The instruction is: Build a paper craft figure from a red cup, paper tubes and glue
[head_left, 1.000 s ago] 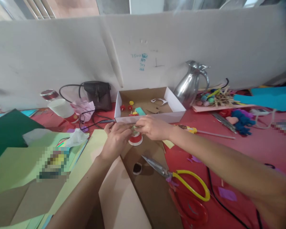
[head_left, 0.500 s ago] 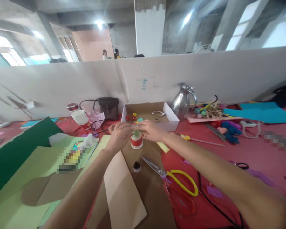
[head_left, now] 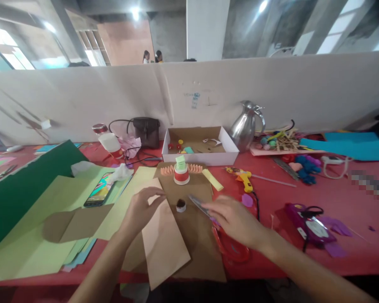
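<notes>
The left hand is open over the peach paper, while the right covers the scissors' handles, its grip too hidden to tell

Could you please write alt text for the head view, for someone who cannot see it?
A person's right hand is at metal scissors and the left hand is over a peach card on a cluttered red table. Ahead, a red-and-white cup topped with green paper stands before an open box.
</notes>
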The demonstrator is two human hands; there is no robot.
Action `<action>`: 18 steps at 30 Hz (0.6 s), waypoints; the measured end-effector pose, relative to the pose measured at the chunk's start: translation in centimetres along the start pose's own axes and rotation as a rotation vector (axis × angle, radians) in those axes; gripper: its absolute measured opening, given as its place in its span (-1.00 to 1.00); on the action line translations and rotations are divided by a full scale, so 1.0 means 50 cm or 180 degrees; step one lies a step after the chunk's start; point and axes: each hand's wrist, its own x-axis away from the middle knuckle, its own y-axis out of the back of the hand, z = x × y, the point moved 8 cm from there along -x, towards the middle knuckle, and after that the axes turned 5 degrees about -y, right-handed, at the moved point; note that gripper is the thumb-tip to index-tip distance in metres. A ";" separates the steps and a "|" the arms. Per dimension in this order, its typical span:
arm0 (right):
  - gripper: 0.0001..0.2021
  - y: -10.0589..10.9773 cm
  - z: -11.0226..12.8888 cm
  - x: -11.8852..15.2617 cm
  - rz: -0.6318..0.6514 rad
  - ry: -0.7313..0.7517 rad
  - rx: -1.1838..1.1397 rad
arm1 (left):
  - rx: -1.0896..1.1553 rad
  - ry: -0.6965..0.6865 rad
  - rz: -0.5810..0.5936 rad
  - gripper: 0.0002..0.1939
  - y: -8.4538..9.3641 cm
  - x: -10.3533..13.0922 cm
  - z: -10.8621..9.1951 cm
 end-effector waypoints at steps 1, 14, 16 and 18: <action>-0.72 -0.022 -0.006 0.029 0.0119 -0.0079 0.0057 | -0.0064 -0.0046 0.0137 -0.79 -0.014 0.017 -0.007; -0.59 -0.086 -0.065 0.163 -0.0026 -0.0647 0.0408 | -0.0561 0.1301 -0.0569 -0.51 0.029 0.345 0.025; -0.62 -0.081 -0.053 0.156 -0.0133 -0.0630 0.0443 | -0.0677 0.1068 -0.0553 -0.47 0.012 0.372 -0.012; -0.66 -0.075 -0.035 0.138 -0.0216 -0.0585 0.0444 | -0.0906 0.0669 -0.0418 -0.44 -0.011 0.382 -0.049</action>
